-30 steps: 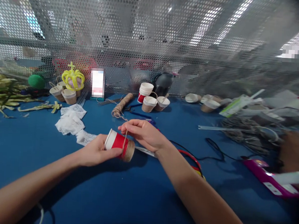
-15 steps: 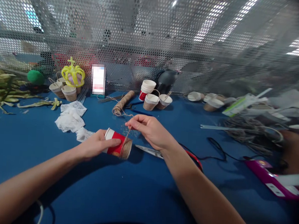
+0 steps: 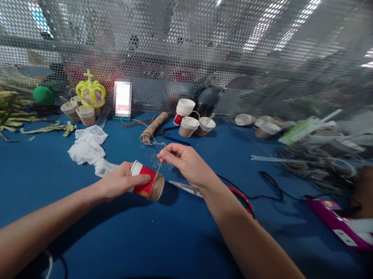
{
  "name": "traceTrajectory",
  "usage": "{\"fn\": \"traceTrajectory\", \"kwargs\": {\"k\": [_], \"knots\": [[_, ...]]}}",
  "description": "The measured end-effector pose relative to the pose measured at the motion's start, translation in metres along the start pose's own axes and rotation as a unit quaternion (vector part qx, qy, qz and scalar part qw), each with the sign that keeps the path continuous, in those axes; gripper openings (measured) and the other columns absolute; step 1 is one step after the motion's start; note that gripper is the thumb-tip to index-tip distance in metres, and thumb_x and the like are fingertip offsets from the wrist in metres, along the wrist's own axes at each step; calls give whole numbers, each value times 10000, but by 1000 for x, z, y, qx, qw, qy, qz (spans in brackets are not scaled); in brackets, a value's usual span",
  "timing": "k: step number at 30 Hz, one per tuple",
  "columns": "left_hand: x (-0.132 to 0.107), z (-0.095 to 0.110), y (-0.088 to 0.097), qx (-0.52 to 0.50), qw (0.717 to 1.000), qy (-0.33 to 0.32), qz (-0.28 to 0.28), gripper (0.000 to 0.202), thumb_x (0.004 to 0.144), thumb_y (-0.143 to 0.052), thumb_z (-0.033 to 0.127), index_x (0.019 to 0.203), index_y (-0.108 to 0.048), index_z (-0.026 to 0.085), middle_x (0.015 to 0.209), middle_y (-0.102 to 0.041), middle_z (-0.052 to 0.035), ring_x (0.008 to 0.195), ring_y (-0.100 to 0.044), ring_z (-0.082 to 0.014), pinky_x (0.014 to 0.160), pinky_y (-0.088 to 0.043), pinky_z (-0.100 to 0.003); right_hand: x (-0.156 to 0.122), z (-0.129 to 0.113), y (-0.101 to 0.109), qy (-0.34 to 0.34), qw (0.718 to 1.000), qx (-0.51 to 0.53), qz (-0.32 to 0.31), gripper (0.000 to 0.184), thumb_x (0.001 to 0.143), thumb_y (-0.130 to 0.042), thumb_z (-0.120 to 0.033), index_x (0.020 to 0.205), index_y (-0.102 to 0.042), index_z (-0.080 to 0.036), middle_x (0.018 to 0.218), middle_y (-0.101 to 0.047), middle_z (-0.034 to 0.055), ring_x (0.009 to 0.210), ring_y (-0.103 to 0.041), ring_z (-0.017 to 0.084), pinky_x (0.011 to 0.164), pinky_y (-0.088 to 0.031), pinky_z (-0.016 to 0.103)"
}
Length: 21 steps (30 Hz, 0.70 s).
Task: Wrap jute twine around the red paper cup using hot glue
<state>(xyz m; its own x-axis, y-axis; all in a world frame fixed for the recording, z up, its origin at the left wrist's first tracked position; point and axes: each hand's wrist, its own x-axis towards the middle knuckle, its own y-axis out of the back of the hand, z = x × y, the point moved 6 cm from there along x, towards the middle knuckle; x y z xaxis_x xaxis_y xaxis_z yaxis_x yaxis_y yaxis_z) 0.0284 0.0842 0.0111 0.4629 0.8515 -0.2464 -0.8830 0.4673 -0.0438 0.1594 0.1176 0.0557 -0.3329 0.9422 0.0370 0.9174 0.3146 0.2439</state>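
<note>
My left hand point(image 3: 121, 181) is closed around a red and white paper cup point(image 3: 142, 187), which lies on its side with its base toward the right. Brown twine point(image 3: 157, 187) is wound round the base end of the cup. Between the thumb and fingers of my right hand point(image 3: 182, 160) the twine is pinched and runs taut down to the cup. Behind, a roll of twine point(image 3: 154, 127) lies on the table, with a loose strand toward my right hand. Scissors point(image 3: 185, 188) with red handles lie partly under my right forearm.
Twine-wrapped cups point(image 3: 189, 126) and a stack of paper cups point(image 3: 185, 108) stand at the back before a perforated metal screen point(image 3: 166, 38). White crumpled cloth point(image 3: 87, 147) lies at left. A purple power strip point(image 3: 335, 224) and black cable point(image 3: 271, 183) are at right.
Little differs. The right hand stays pinched on the twine and has shifted very slightly, while the left hand keeps the cup in nearly the same place.
</note>
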Motion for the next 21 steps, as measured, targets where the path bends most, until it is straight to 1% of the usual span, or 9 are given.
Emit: {"fn": "traceTrajectory", "kwargs": {"k": [7, 16, 21], "knots": [[-5, 8, -1, 65, 997, -39, -6, 261, 678, -576, 364, 591, -490, 134, 514, -452, 35, 461, -332, -62, 444, -254, -191, 2, 1, -4, 1, 1000, -14, -1, 127, 752, -540, -241, 673, -558, -143, 657, -573, 7, 647, -528, 110, 676, -408, 276], [-9, 14, -4, 61, 995, -80, 5, 227, 683, -579, 336, 627, -503, 130, 551, -462, 22, 477, -352, -68, 454, -293, -190, 2, 3, -8, -5, 998, -55, -7, 131, 755, -528, -236, 668, -556, -142, 661, -574, 13, 645, -519, 115, 662, -395, 268], [-12, 15, -4, 77, 992, -100, 3, 206, 690, -577, 316, 630, -510, 131, 539, -452, 27, 467, -343, -67, 437, -285, -185, 0, 3, -10, -8, 997, -76, -16, 147, 760, -520, -246, 662, -550, -141, 662, -574, 17, 638, -506, 117, 657, -387, 267]]}}
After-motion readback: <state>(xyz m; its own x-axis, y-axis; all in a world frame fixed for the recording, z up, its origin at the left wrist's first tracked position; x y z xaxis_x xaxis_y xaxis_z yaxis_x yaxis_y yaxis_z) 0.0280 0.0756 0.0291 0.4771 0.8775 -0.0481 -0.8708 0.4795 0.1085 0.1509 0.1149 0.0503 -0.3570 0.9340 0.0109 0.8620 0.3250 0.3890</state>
